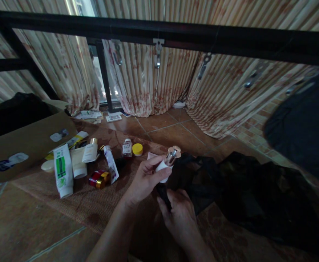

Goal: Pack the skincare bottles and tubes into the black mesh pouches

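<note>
My left hand (150, 178) is closed round a white pump bottle (162, 171) with a shiny rose-gold top, tilted up to the right. Just below it, my right hand (180, 214) grips a gathered part of a black plastic bag (200, 178), which spreads out to the right. Left of my hands, on a brown mat (88, 207), lie a white and green tube (63, 171), a cream tube (79, 162), a white gold-capped bottle (90, 151), a purple and white tube (110, 163), a red jar with a gold lid (99, 179), a small clear bottle (126, 148) and a yellow-lidded jar (137, 149).
A cardboard box (28, 145) lined with black plastic stands at the left. A dark metal bar (165, 31) with hooks crosses above, before striped curtains (159, 83). More black plastic (265, 200) lies at the right, below a dark rounded object (303, 120). Papers (90, 115) lie near the window.
</note>
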Motion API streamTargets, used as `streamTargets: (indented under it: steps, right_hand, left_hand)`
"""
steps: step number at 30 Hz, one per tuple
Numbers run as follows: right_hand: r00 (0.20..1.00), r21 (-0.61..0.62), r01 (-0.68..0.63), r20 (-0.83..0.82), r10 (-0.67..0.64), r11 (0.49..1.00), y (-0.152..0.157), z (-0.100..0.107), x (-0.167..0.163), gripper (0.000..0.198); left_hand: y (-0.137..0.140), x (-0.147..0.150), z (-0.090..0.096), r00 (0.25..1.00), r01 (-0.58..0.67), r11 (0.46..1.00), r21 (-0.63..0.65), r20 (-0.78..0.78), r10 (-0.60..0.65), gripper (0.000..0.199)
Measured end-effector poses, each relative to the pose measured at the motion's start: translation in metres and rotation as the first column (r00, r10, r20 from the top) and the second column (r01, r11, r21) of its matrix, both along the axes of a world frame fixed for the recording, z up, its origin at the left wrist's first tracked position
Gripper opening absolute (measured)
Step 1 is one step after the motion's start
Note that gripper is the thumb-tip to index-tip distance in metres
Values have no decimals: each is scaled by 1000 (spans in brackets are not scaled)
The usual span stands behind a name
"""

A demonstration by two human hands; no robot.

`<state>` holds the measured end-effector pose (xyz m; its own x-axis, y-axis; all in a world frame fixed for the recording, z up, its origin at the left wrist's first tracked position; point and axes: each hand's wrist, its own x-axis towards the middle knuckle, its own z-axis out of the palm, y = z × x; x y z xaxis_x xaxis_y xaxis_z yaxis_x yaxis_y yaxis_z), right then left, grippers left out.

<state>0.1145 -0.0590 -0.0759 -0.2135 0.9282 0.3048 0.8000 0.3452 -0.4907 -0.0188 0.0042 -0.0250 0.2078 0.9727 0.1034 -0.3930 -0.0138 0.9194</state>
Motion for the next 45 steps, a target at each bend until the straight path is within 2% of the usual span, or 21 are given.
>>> streamTargets:
  steps: [3, 8, 12, 15, 23, 30, 35, 41, 45]
  right_hand:
    - [1000, -17, -9, -14, 9, 1000, 0, -2, 0, 13]
    - [1000, -59, -1, -30, -1, 998, 0, -4, 0, 12]
    - [1000, -56, 5, -15, -6, 998, 0, -3, -1, 12]
    - [1000, -42, 11, -1, -11, 999, -1, -3, -1, 13]
    - [1000, -48, 23, 9, -22, 999, 0, -3, -1, 11]
    - [1000, -1, 8, -16, -8, 1000, 0, -1, -2, 12]
    - [1000, -1, 5, -13, -5, 1000, 0, -2, -1, 11]
    - [1000, -7, 9, -2, -9, 1000, 0, -1, -2, 8]
    - [1000, -16, 12, 0, -12, 1000, -1, 0, -4, 9]
  left_hand:
    - [-2, 1, -3, 997, 25, 998, 63, -78, -20, 28]
    - [-4, 1, -10, 971, 88, 992, 92, -230, -64, 33]
    - [-3, 0, -5, 982, 51, 986, 157, -187, -21, 25]
    - [-3, 0, -2, 989, 59, 990, 127, -144, -40, 24]
    - [-1, -1, -5, 977, 65, 991, 115, -211, -40, 22]
    - [2, -2, -9, 958, 103, 985, 139, -280, -61, 32]
    - [1, -2, -7, 953, 98, 985, 143, -298, -52, 35]
    - [3, -4, -10, 944, 84, 986, 141, -330, -34, 47]
    - [3, -3, -13, 904, 88, 975, 203, -428, 7, 49]
